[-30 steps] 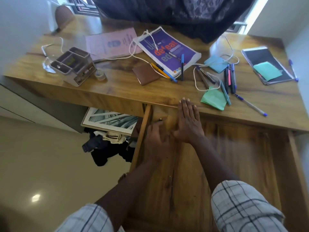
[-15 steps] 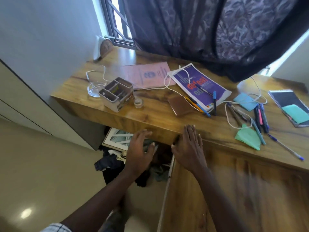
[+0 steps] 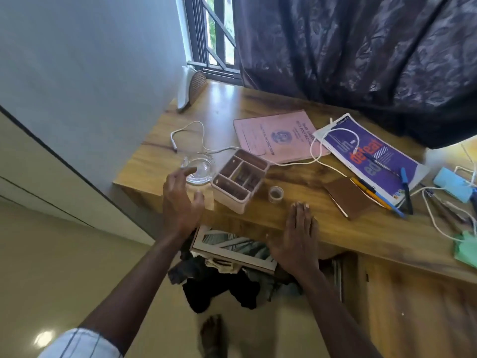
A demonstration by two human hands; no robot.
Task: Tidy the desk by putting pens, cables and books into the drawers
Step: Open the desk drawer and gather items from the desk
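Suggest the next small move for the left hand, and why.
Probably reach the left hand past the glass ashtray to pinch the white cable: the hand hovers open and empty, and that cable is the nearest thing due for a drawer.

Green paper [image 3: 466, 250] half beyond the right edge; pink booklet [image 3: 278, 135] print illegibly small; drawer front [image 3: 418, 306] blurred

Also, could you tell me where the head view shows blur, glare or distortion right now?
Head view: window daylight glares off the desk at its far corner and blows out the right edge; motion blur softens the left hand and the wood front below; the wide lens bows straight edges; lettering on the purple book is readable.
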